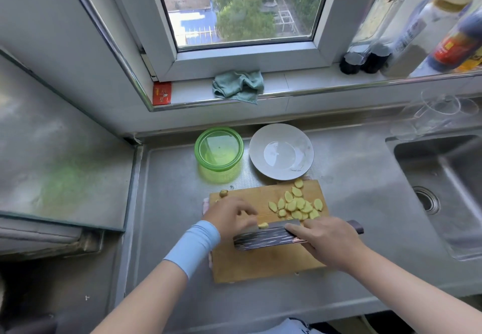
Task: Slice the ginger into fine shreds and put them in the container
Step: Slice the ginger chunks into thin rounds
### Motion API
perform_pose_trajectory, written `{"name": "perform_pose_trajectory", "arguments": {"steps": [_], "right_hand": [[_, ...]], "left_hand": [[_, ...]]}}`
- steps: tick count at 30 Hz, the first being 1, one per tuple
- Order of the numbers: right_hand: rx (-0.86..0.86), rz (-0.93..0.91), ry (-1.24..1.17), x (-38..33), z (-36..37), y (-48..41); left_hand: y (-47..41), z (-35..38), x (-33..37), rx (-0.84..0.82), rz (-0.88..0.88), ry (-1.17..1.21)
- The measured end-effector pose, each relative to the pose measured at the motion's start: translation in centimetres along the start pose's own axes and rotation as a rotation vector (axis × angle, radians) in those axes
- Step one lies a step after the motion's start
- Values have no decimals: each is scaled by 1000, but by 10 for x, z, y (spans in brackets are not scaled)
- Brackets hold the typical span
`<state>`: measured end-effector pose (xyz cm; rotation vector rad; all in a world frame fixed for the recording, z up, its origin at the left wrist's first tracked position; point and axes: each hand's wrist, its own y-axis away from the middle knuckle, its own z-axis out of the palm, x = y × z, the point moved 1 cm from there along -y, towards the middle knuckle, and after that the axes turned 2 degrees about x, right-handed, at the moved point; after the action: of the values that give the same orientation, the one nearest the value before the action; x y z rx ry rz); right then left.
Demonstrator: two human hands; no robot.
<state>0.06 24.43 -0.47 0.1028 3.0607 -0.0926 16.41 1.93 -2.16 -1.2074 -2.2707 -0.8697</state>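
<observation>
left hand (229, 216) clawed on ginger piece (263, 225) | right hand (328, 239) gripping cleaver (263, 239) (forefinger along blade) | slices (297, 207) piled on board (260, 263)

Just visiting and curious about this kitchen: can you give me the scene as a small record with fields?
board: wooden, on steel counter beside sink
slices: ginger, piled on board's far right
right hand: grips knife, forefinger on blade
left hand: holds ginger piece against the knife
container: green, beyond board, no ginger inside
plate: white, right of container
</observation>
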Motion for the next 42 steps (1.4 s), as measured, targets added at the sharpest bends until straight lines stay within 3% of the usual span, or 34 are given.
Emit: {"name": "perform_pose_trajectory", "arguments": {"steps": [3, 9, 12, 15, 18, 20, 22, 24, 30, 39, 42], "right_hand": [[20, -52, 19, 0, -3, 2], [-13, -27, -49, 13, -7, 13], [-80, 200, -148, 26, -17, 22], [-238, 474, -326, 39, -22, 25], [-270, 638, -462, 42, -25, 21], [-239, 727, -571, 40, -24, 16], [-210, 779, -655, 35, -21, 12], [-196, 809, -700, 31, -18, 9], [-198, 825, -752, 21, -9, 5], [-170, 852, -792, 24, -13, 9], [-175, 842, -780, 23, -16, 5]], "left_hand": [[-3, 9, 20, -186, 0, -102], [-12, 8, 15, -187, -132, -219], [-12, 5, 4, -136, -123, -168], [-6, -7, 1, 144, -138, 121], [13, -1, 1, 390, -239, 327], [23, 19, 2, 296, -217, 141], [33, 42, 15, 98, -199, -64], [35, 62, 23, 0, -241, -145], [20, 82, 40, 152, -310, -67], [1, 89, 68, 208, -323, 281], [3, 78, 61, 232, -298, 277]]}}
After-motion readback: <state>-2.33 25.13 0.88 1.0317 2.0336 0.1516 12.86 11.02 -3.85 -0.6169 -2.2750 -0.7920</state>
